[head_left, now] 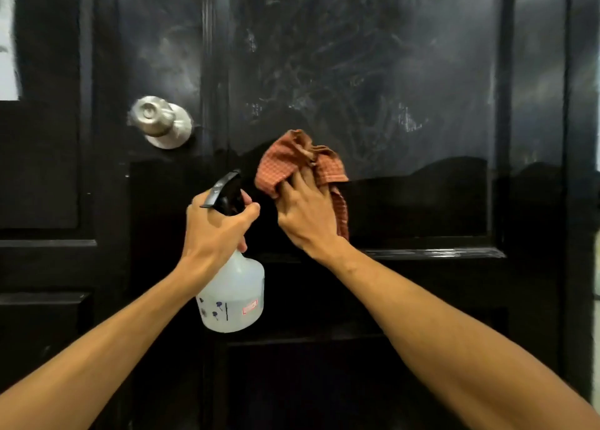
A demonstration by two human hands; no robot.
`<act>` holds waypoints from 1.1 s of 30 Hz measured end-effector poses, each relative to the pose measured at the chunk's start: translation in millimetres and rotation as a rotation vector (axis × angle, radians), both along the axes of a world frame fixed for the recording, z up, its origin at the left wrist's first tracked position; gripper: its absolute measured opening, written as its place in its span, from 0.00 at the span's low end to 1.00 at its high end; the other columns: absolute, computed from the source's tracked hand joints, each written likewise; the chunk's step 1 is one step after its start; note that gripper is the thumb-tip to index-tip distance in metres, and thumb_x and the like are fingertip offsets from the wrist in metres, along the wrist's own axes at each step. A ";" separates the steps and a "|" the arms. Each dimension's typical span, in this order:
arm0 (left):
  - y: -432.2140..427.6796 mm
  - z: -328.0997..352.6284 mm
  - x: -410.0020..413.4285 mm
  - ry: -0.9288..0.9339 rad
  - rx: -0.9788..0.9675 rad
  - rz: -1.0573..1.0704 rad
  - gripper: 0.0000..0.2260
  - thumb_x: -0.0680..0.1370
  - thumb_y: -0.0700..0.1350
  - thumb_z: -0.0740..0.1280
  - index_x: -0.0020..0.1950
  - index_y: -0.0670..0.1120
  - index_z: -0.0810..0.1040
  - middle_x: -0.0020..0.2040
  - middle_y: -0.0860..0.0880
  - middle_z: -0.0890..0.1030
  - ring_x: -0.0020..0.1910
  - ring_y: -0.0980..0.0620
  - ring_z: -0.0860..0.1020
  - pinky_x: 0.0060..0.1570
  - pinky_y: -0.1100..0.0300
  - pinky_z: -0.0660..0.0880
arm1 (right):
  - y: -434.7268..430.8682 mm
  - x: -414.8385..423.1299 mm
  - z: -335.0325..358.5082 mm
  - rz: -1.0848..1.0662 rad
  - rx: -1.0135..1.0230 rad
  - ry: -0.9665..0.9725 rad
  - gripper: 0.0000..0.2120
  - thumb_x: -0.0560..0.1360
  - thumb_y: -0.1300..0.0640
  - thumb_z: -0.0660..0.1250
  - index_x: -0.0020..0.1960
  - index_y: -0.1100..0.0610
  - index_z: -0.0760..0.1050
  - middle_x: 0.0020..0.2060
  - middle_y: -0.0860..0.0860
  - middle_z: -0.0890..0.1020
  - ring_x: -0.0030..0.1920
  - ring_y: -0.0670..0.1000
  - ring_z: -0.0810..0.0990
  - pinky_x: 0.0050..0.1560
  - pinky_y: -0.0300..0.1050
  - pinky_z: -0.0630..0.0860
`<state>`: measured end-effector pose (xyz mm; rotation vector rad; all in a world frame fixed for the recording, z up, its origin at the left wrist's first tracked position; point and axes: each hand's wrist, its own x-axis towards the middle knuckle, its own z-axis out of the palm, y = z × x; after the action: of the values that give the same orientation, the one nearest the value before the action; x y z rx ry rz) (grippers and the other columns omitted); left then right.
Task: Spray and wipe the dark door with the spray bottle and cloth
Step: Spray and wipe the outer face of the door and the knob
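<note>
A glossy black panelled door (373, 56) fills the view; its upper middle panel shows pale smears and streaks. My left hand (217, 225) grips the neck of a translucent white spray bottle (233, 296) with a black trigger head, nozzle aimed at the door. Just to its right, my right hand (306, 214) holds a crumpled orange checked cloth (292, 160) against the door's middle panel, fingers curled into the fabric.
A silver round door knob (160, 121) sits at the upper left of the hands. A white patch (8, 37) shows at the far left edge. A horizontal moulding rail (435, 252) runs below my right hand.
</note>
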<state>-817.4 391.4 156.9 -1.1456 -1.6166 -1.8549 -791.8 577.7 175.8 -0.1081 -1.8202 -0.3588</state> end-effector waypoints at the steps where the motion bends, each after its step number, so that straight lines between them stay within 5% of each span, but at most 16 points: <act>1: 8.3 1.4 3.9 0.002 0.003 -0.014 0.05 0.78 0.39 0.74 0.46 0.39 0.81 0.40 0.32 0.83 0.20 0.51 0.73 0.24 0.60 0.74 | 7.7 4.7 -0.6 0.015 0.070 -0.070 0.20 0.75 0.54 0.62 0.65 0.57 0.77 0.72 0.58 0.72 0.77 0.59 0.65 0.60 0.61 0.76; 4: 29.9 5.2 14.7 0.005 -0.017 -0.059 0.05 0.78 0.40 0.74 0.47 0.39 0.82 0.42 0.33 0.83 0.20 0.51 0.73 0.24 0.61 0.74 | 49.0 32.7 7.7 0.004 0.073 -0.043 0.27 0.79 0.52 0.62 0.78 0.52 0.67 0.81 0.53 0.60 0.82 0.53 0.54 0.68 0.56 0.70; 7: 54.2 7.5 26.6 0.016 -0.055 -0.105 0.05 0.78 0.40 0.74 0.47 0.39 0.82 0.43 0.36 0.85 0.21 0.50 0.73 0.27 0.61 0.74 | 100.2 75.1 8.5 -0.044 -0.228 0.190 0.25 0.81 0.49 0.60 0.77 0.52 0.68 0.80 0.55 0.62 0.81 0.55 0.56 0.70 0.55 0.67; 10: 80.9 8.2 41.2 0.030 -0.071 -0.142 0.04 0.78 0.41 0.74 0.47 0.41 0.82 0.43 0.39 0.85 0.21 0.49 0.73 0.27 0.59 0.74 | 140.4 115.7 5.2 -0.090 -0.420 0.237 0.20 0.83 0.49 0.59 0.72 0.55 0.73 0.76 0.58 0.68 0.79 0.60 0.59 0.74 0.64 0.63; 15: 129.5 6.9 73.5 0.047 -0.100 -0.229 0.04 0.78 0.42 0.74 0.48 0.42 0.82 0.43 0.40 0.85 0.22 0.49 0.74 0.28 0.60 0.76 | 193.8 170.9 3.8 -0.070 -0.609 0.284 0.24 0.86 0.47 0.52 0.80 0.53 0.62 0.82 0.53 0.57 0.82 0.56 0.47 0.80 0.54 0.44; 23: 183.0 -3.9 102.6 0.046 -0.109 -0.314 0.05 0.78 0.41 0.74 0.46 0.42 0.81 0.42 0.39 0.84 0.22 0.47 0.76 0.28 0.57 0.75 | 238.0 209.2 -45.8 -0.095 -0.634 0.223 0.25 0.87 0.49 0.52 0.81 0.53 0.57 0.81 0.54 0.59 0.82 0.57 0.51 0.80 0.55 0.45; 28: 174.3 -43.4 98.4 0.000 -0.163 -0.294 0.04 0.78 0.42 0.74 0.46 0.43 0.81 0.40 0.38 0.84 0.23 0.45 0.76 0.30 0.59 0.77 | 222.8 195.6 -130.2 -0.171 -0.775 0.224 0.27 0.85 0.47 0.51 0.80 0.58 0.57 0.80 0.62 0.57 0.80 0.64 0.51 0.80 0.62 0.47; 33: 131.9 -69.5 74.8 -0.076 -0.198 -0.220 0.04 0.78 0.42 0.74 0.48 0.43 0.81 0.39 0.39 0.84 0.22 0.47 0.76 0.30 0.60 0.77 | 169.9 153.3 -131.2 -0.236 -0.864 0.239 0.24 0.86 0.52 0.55 0.75 0.66 0.61 0.77 0.72 0.54 0.77 0.75 0.50 0.73 0.75 0.53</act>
<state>-742.6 523.3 87.4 -1.4024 -1.8127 -1.9265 -638.6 747.6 44.6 -0.9279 -1.6113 0.2930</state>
